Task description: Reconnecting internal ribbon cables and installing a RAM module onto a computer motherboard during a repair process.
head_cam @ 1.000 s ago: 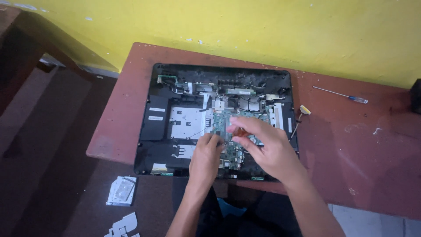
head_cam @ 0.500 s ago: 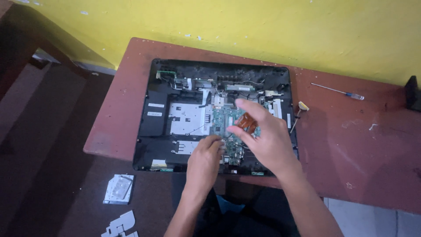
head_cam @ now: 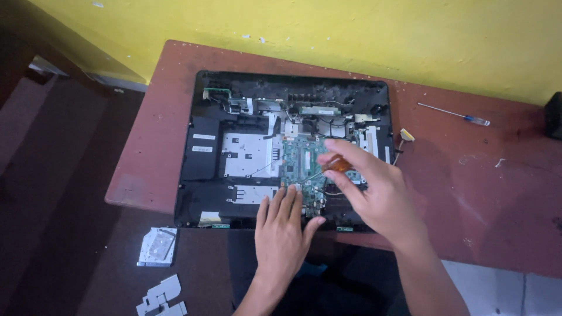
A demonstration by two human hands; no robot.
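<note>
right hand (head_cam: 380,193) lowered, gripping screwdriver (head_cam: 336,164) over circuit board (head_cam: 301,164).

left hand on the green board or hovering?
Touching. In the head view the left hand lies flat, fingertips pressed onto the green circuit board of the opened laptop, with no gap visible.
</note>
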